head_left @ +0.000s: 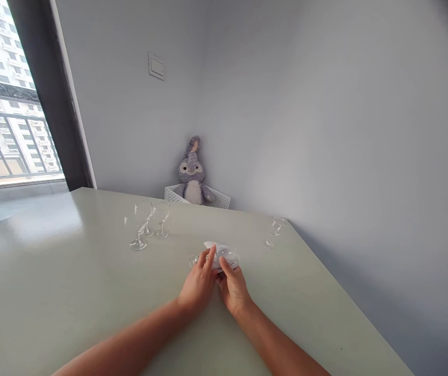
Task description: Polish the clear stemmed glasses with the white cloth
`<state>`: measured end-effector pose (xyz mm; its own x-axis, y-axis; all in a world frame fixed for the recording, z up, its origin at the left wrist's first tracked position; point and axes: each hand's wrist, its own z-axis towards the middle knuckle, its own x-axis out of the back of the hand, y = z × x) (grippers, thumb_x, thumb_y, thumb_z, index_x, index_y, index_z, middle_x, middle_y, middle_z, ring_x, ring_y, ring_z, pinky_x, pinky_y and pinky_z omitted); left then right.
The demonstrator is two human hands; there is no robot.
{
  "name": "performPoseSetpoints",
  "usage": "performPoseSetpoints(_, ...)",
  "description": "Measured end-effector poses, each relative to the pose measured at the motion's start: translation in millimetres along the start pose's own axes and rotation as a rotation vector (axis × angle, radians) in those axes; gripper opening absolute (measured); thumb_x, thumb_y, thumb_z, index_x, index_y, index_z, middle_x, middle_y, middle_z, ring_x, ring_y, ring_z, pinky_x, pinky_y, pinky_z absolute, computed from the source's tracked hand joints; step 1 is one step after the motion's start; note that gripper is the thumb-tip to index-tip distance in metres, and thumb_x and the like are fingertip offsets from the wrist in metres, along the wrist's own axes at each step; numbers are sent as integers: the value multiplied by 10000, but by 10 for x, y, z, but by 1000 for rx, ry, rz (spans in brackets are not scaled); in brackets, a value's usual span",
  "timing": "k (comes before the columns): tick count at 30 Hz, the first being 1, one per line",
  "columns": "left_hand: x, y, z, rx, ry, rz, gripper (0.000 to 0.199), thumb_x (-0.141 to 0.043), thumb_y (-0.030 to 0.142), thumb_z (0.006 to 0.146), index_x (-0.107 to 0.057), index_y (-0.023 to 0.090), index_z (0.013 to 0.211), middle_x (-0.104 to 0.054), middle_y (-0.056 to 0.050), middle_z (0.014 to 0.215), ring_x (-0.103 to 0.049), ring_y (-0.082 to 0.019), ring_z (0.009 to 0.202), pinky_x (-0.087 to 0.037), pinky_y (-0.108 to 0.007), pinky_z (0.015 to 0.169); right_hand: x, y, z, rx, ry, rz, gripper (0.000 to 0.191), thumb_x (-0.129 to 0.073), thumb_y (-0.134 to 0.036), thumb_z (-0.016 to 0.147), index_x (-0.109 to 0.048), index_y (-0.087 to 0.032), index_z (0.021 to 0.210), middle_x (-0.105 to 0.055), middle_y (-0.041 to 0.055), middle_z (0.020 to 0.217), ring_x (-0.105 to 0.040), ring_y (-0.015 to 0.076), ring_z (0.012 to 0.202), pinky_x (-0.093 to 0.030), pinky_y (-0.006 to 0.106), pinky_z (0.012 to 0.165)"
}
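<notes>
A clear stemmed glass (pixel 236 256) lies sideways between my hands, its foot pointing left and its bowl right. White tissue or cloth (pixel 210 244) shows at the bowl; whether it is inside or wrapped around, I cannot tell. My left hand (pixel 199 282) closes over the glass near the stem, fingers touching the white material. With the thumb on top, my right hand (pixel 232 287) grips the bowl from the near side. Fingers partly hide the glass. Three more stemmed glasses (pixel 161 213) stand upright in a group to the left, and one stemmed glass (pixel 278 225) stands at the right.
The pale glossy table (pixel 91 292) runs back to the grey walls, its right edge angling away. Behind its far edge a purple plush toy (pixel 192 180) sits in a white perforated basket (pixel 220 199). A window with a railing is at the left.
</notes>
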<state>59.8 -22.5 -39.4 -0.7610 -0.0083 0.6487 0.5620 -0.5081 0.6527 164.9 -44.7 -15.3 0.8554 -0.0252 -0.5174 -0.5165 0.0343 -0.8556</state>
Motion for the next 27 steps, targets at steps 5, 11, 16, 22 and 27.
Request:
performPoseSetpoints(5, -115, 54, -78, 13, -104, -241, 719, -382, 119, 786, -50, 242, 1411, -239, -117, 1425, -388, -222, 1209, -453, -340, 858, 120, -2, 106, 70, 99, -58, 352, -674, -387, 694, -580, -194, 973, -631, 38, 903, -583, 184, 820, -469, 296, 708)
performPoseSetpoints(11, 138, 120, -25, 153, -90, -330, 409, -393, 327, 851, -414, 286, 1258, -510, -44, 1226, -602, -116, 716, -499, -284, 681, 187, -208, 104, 255, 169, -376, 336, -673, -354, 697, -554, -203, 973, -600, 10, 853, -537, 158, 780, -438, 273, 711)
performPoseSetpoints(16, 241, 113, 57, 104, -5, -676, 784, -621, 445, 717, -202, 284, 1360, -373, -100, 1357, -475, -226, 1131, -428, -366, 899, 167, -216, 25, 333, 67, -675, 409, -676, -364, 681, -545, -210, 1037, -607, 39, 903, -551, 198, 806, -450, 292, 696)
performPoseSetpoints(22, 246, 214, 66, 294, -48, -1268, 506, -666, 374, 704, -439, 261, 1141, -461, -90, 1285, -505, -249, 1104, -441, -353, 865, 86, -68, -54, 720, -97, -1183, 467, -527, -314, 808, -390, -205, 1242, -547, 95, 1088, -519, 244, 986, -445, 377, 794)
performPoseSetpoints(27, 400, 64, 196, 476, -2, -1510, 326, -576, 417, 770, -497, 210, 1009, -567, -88, 1136, -603, -185, 889, -495, -298, 697, 92, -94, -49, 847, -233, -1517, 416, -437, -284, 865, -399, -184, 1267, -541, 117, 1132, -474, 251, 1050, -377, 394, 848)
